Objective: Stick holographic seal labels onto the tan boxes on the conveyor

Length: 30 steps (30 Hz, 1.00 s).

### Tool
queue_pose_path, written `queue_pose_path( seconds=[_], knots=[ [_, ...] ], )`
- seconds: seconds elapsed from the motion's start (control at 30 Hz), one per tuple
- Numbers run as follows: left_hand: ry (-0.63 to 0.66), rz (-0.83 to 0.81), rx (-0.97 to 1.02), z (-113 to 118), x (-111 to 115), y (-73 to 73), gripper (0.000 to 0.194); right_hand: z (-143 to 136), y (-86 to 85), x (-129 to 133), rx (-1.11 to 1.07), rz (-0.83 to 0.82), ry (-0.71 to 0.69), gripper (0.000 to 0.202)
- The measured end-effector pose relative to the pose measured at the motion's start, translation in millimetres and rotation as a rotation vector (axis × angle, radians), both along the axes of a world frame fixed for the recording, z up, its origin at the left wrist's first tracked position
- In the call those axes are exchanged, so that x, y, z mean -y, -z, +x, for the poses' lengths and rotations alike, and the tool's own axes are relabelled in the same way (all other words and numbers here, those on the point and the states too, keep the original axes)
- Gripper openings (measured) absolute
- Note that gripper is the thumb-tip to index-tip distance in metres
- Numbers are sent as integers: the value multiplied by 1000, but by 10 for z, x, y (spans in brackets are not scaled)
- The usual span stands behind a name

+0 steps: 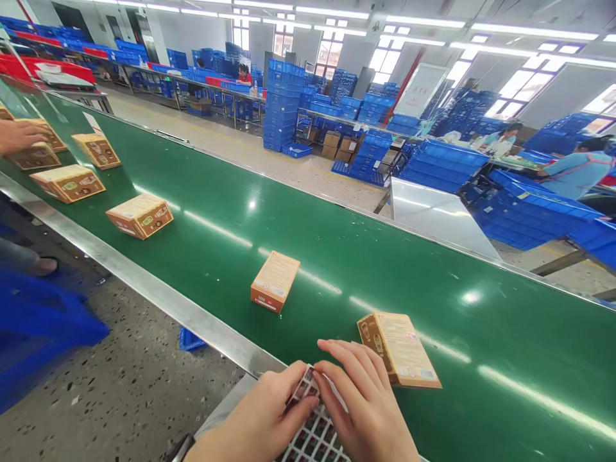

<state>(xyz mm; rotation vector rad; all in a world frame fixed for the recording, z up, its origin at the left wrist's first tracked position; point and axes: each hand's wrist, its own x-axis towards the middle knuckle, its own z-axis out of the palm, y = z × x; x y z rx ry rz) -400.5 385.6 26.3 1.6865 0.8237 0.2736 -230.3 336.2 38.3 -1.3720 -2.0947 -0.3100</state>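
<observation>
At the bottom centre, my left hand [269, 410] pinches a small piece with a pale and dark pattern [306, 385] between thumb and fingers. The fingertips of my right hand [363, 398] touch the same piece from the other side, with its upper fingers stretched out. Under both hands is a white grid tray [317, 436] with dark items in its cells. Just beyond my right hand, a brown and cream box [407, 346] lies on the green conveyor belt [202, 263]. Another box [276, 279] lies farther up the belt, left of it.
Several more boxes [140, 215] lie on the belt at the left, where another person's hand [22, 136] touches one. The belt's metal edge [192, 317] runs diagonally. Blue crates [283, 102] and seated people [577, 170] are beyond the belt.
</observation>
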Motion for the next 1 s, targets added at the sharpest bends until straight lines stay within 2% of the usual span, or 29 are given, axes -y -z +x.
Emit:
queue_pose_path(
  seconds=[0.1,0.17,0.23,0.33,0.47,0.53,0.63,0.8,1.0],
  knots=[
    [-82,-38,32,-1,-22,26,25,-15,4,6,-86,-16,-75,18],
    [-147,-45,43,-30,-66,22,26,-15,-7,-28,-296,-92,-74,15],
    [-176,-28,43,-90,-137,-8,27,13,-13,-135,-588,-218,10,11],
    [-156,102,64,-214,-276,-81,21,93,16,-447,-1013,-400,182,24],
    [-90,356,140,-332,-469,-111,14,134,120,-913,-1357,-471,328,46],
    [-45,414,106,-335,-542,-76,18,95,172,-1047,-1432,-474,363,48],
    [50,404,54,-286,-592,-7,20,20,217,-1090,-1459,-440,408,44],
    [95,286,69,-171,-528,11,25,-11,190,-969,-1385,-400,504,38],
    [151,267,63,-78,-454,7,29,4,154,-860,-1335,-354,571,39]
  ],
)
